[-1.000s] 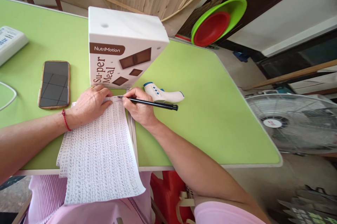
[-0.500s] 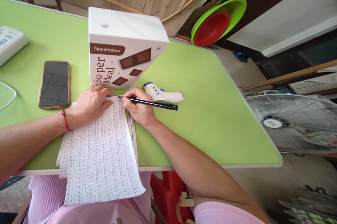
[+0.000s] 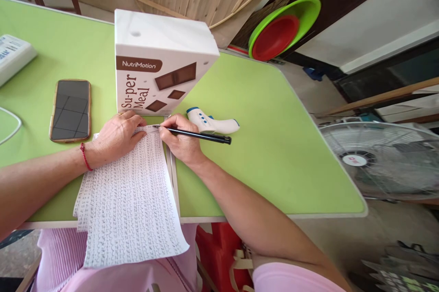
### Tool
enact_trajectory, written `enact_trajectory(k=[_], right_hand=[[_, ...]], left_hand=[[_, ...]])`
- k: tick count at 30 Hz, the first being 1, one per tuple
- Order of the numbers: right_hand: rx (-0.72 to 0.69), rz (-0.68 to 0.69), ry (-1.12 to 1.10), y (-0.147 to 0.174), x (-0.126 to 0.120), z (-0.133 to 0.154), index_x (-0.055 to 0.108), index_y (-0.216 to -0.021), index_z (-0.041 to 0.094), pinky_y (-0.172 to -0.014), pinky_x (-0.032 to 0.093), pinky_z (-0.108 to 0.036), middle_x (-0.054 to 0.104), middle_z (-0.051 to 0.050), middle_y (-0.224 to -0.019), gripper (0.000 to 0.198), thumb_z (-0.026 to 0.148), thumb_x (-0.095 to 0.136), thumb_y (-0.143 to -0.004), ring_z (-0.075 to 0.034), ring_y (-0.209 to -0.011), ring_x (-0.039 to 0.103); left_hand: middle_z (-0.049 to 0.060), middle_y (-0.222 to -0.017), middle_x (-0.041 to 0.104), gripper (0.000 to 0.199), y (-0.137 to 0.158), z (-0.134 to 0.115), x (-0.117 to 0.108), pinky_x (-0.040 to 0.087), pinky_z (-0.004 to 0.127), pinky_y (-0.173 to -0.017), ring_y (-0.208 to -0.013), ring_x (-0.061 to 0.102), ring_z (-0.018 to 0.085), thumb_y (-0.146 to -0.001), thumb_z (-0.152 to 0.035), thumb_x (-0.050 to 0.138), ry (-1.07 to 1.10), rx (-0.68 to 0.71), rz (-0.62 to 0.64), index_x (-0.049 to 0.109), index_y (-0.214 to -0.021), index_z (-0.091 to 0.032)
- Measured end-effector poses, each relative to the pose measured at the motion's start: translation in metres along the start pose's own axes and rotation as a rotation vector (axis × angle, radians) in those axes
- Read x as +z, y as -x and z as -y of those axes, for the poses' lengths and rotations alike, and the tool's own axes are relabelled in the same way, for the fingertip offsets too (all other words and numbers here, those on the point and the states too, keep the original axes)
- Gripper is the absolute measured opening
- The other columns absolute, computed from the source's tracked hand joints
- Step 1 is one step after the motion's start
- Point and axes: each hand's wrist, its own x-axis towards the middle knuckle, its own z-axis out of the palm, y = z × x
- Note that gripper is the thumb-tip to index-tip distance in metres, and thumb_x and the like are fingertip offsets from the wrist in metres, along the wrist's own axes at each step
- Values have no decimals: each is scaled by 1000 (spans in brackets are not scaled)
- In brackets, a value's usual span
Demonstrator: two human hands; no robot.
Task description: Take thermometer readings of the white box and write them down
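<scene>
A sheet of paper covered in dense handwritten rows lies on the green table and hangs over its near edge onto my lap. My left hand, a red thread on its wrist, rests flat on the paper's top left corner. My right hand grips a black pen, whose tip touches the top edge of the paper. Just beyond both hands stands a white NutriMotion Su-per Meal box.
A white and blue infrared thermometer lies right of the pen. A phone lies face up at the left, with a white device farther left. A fan stands right of the table; green and red bowls lean behind.
</scene>
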Motion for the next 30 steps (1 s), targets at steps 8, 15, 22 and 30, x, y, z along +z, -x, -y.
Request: enact_trajectory(k=[8,15,22,30], right_hand=[[25,-1,18,-1,-1,3,59,-73,25,-58,45,-28,60,4,-64,11,29,64,-82,-13,-58,53],[23,-6,91,0,-1,4,56,-70,25,-59,45,-29,59,4,-63,12,26,61,-80,-14,-60,53],[-227,-76,364,-2,-16,10,59,-80,26,-71,52,-35,66,0,-75,8,20,58,-85,-18,-70,60],[-433,203,782,2,-32,25,73,-84,20,-75,41,-38,71,-6,-82,22,5,58,-85,-23,-82,58]], left_hand=[[12,-106,73,17,0,1,0,62,50,-93,-104,71,31,-95,-20,60,9,0,-12,73,-106,-17],[11,-104,73,15,0,4,2,62,50,-92,-103,71,31,-94,-19,61,35,13,-33,72,-104,-18],[10,-104,69,11,4,8,6,61,47,-87,-99,68,29,-95,-22,58,48,144,-168,65,-104,-19],[8,-116,52,30,0,11,2,54,56,-94,-114,57,29,-102,-46,55,185,349,-921,46,-125,-30]])
